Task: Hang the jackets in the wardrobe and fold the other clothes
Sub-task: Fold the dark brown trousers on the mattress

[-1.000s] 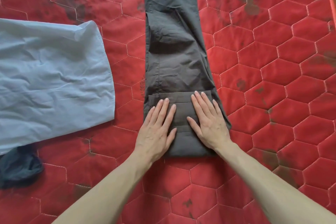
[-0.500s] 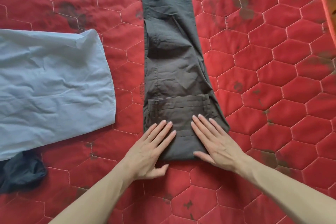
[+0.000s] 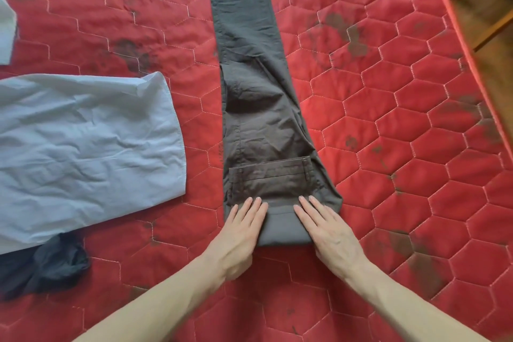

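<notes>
On red quilt point(image 3: 388, 125), flat hands point(image 3: 244, 228) point(image 3: 327, 228) atop folded dark trousers point(image 3: 258, 119).

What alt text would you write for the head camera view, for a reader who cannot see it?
Two bare hands, the left hand and the right hand, press flat on the folded near end of dark grey trousers laid lengthwise on a red quilted mattress. A crumpled light blue shirt lies to the left, partly over a dark garment.

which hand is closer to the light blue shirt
Left. The left hand rests on the near left edge of the folded trousers, the side facing the light blue shirt. The right hand rests on their right edge, farther away.
</notes>
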